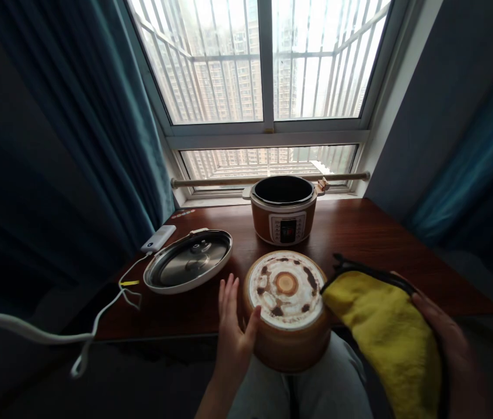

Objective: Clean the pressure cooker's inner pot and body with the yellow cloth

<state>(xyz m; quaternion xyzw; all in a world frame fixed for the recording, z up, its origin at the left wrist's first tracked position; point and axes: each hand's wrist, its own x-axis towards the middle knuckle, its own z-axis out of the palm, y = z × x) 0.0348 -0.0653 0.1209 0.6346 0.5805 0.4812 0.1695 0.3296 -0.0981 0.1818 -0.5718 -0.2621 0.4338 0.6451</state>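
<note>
A round brown pot [288, 308] rests upside down on my lap at the table's near edge, its pale base stained with dark burnt marks. My left hand [233, 326] lies flat against its left side, fingers stretched out and together, thumb touching the rim. My right hand [451, 343] holds a yellow cloth [386, 331] with a dark edge, just right of the pot. The cloth's tip touches the pot's right rim.
An open electric cooker [284, 210] stands at the back of the wooden table [368, 233] by the window. A metal lid [189, 259] lies upside down at left, beside a white power bank [158, 238] with a white cable [98, 326]. Blue curtains hang on both sides.
</note>
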